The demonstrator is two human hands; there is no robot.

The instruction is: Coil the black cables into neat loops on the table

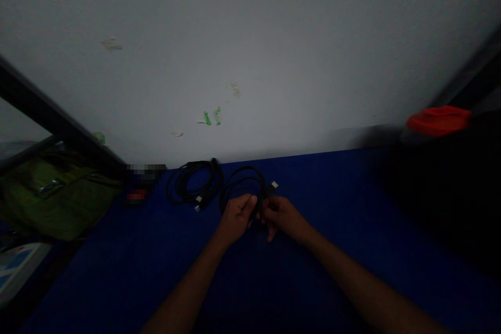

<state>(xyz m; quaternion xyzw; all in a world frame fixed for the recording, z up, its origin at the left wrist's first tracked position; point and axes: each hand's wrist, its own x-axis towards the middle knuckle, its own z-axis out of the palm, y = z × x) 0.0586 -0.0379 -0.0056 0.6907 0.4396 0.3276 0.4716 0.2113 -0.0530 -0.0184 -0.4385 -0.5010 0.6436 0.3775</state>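
My left hand (237,217) and my right hand (282,217) meet low in the middle of the view, with their fingers closed around a loop of thin black cable (242,182). The loop rises from my hands and rests against the blue tabletop (332,209). A small metal-tipped plug (274,185) sticks out just above my right hand. To the left of the loop lies a second coiled black cable (193,182), apart from my hands, with its own pale plug (198,203).
A white wall (250,52) with green and pale marks rises behind the table. On the left are a green bag (55,198), a dark frame bar (55,109), a white power strip (19,266) and a blurred dark object (143,180). A dark heap (438,193) with red cloth (438,120) sits at the right.
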